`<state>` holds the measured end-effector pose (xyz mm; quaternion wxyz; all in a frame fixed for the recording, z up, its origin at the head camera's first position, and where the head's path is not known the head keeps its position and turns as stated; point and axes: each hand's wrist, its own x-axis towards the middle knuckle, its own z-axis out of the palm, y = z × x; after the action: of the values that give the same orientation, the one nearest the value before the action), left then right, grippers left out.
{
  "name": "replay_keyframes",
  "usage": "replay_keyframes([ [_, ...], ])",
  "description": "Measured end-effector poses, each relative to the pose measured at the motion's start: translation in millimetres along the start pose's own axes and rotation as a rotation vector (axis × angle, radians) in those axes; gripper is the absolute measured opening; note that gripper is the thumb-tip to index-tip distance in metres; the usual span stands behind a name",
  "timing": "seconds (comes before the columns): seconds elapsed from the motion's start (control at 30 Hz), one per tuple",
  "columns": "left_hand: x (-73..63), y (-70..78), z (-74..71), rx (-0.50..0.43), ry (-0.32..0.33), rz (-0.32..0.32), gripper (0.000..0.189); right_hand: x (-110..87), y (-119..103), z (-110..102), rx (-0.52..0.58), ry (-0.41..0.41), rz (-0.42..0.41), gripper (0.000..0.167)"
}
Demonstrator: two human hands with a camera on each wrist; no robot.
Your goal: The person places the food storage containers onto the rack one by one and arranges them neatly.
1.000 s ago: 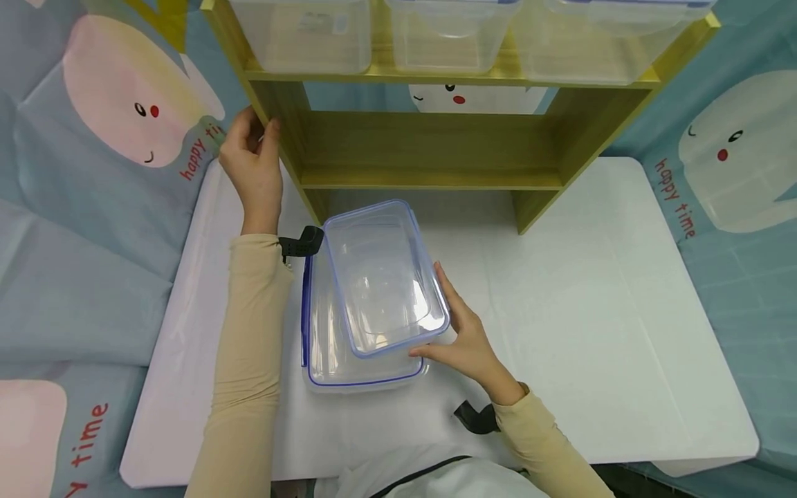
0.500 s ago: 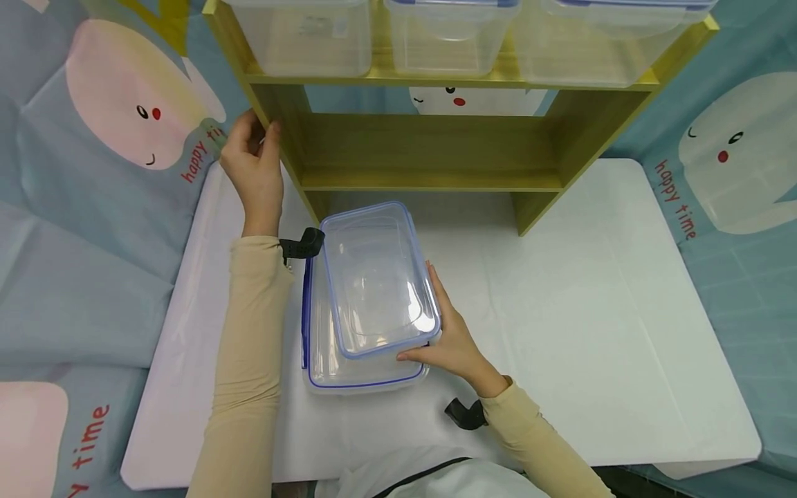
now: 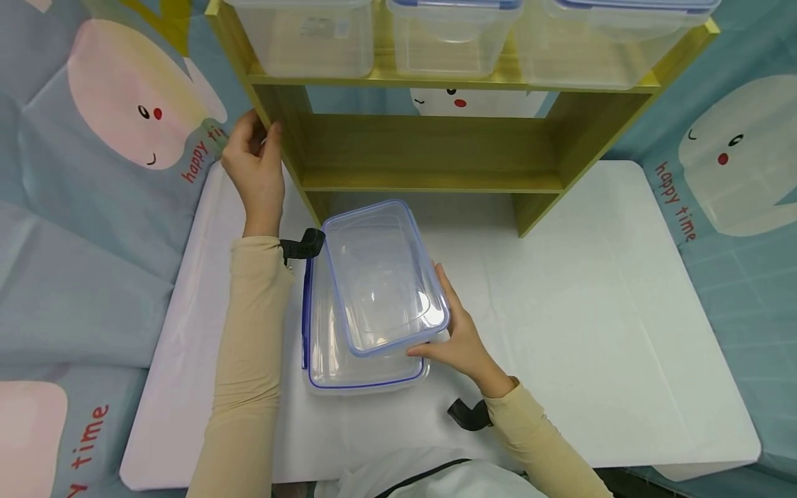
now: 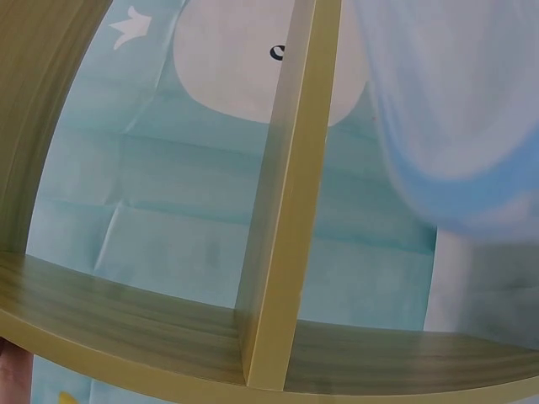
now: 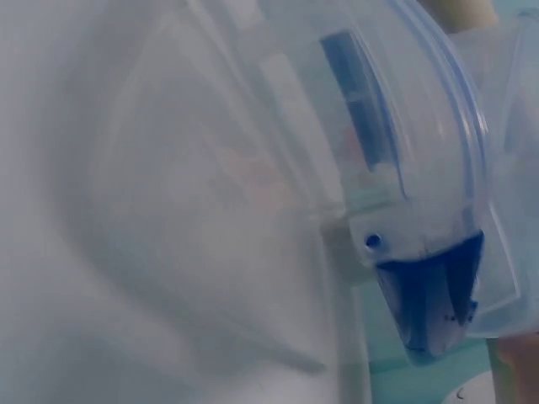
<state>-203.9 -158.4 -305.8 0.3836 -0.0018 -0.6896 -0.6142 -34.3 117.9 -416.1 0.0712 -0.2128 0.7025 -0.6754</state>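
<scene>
Right hand (image 3: pixel 459 342) is gripping the smaller clear box (image 3: pixel 389 283) at its near right corner, fingers lying along the side, thumb reaching across the near edge. We are seeing that box sitting askew above the larger clear box (image 3: pixel 330 356), which is resting on the tabletop (image 3: pixel 598 318) before the shelf (image 3: pixel 429 142); whether the boxes are touching, we are not able to tell. Left hand (image 3: pixel 255 169) is staying bent-fingered at the shelf's left side panel (image 3: pixel 289 104); its fingertips are hiding, so we are leaving its grip undetermined.

Risks, as we are judging them: we are supporting one corner only, so the smaller box could be tipping or twisting loose. Its far corner is overlapping the black left wrist camera (image 3: pixel 303 243) in the head view; snagging is possible. In the right wrist view, a blue clasp (image 5: pixel 434 295) is jutting out and could be catching.

Surroundings: three clear bins (image 3: pixel 445 48) are occupying the upper board; the shelf's left leg is standing near the far corner, narrowing clearance.
</scene>
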Motion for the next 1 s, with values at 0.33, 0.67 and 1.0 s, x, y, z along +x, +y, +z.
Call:
replay_keyframes([
  [0.33, -0.4, -1.4, -1.4, -0.012, -0.002, 0.01, 0.018, 0.6, -1, -12, -0.054, -0.021, 0.034, 0.123],
  [0.67, 0.5, -3.0, -1.6, -0.028, 0.005, -0.012, 0.018, -0.9, 13, -4, -0.123, -0.015, 0.097, 0.139],
  [1.0, 0.0, -5.1, -0.5, -0.012, -0.003, 0.04, 0.019, 5.4, 15, 2, -0.214, 0.004, -0.021, 0.137],
])
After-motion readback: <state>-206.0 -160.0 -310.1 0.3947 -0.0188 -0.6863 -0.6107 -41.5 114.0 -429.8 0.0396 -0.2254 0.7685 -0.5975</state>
